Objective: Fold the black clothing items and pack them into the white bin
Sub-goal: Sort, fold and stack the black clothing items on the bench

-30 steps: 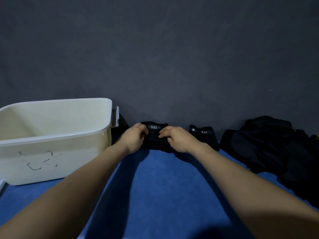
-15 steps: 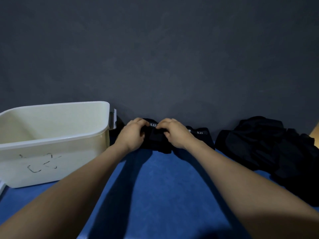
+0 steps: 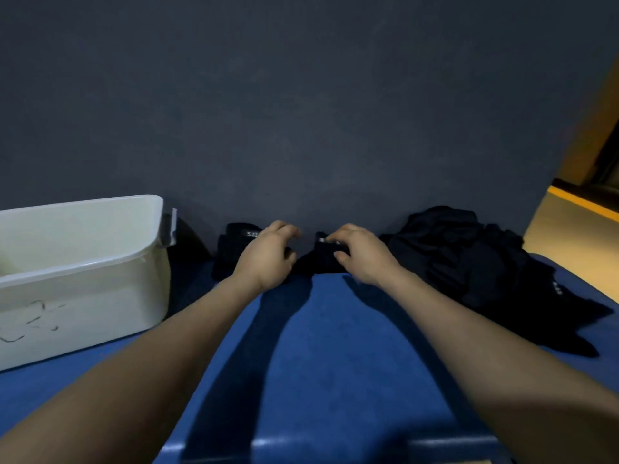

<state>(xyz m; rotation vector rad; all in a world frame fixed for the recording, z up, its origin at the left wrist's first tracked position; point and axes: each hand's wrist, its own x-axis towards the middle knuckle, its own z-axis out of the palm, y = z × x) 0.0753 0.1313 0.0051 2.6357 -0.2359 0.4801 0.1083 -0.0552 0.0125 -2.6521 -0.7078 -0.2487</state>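
Broadly, a blue surface [image 3: 335,363] runs back to a dark grey wall [image 3: 301,112], and everything sits along that back edge, probably so the near part stays free for folding. At the left stands the white bin [image 3: 83,279], its mouth open upward and black scribbles on its front wall; what little of its inside shows holds no clothing that I can make out. At the right lies a loose pile [image 3: 485,262] of black clothing, unfolded and spilling toward the near edge, so most of the task looks undone.

Between bin and pile sit 2 small folded pieces, close together but set apart. The left piece [image 3: 234,249] lies just beside the bin with a white "5.11" label facing up, likely parked there as finished and ready to pack. The right piece [image 3: 323,259] also shows a pale label, partly covered by fingers.

Both forearms reach straight forward from the bottom corners. The left hand [image 3: 268,259] hovers over the right edge of the left piece, fingers loosely curled and spread, gripping nothing that I can see. The right hand [image 3: 361,256] is arched over the right piece, fingertips and thumb pinching its top edge, seemingly to take it up or tidy its fold.
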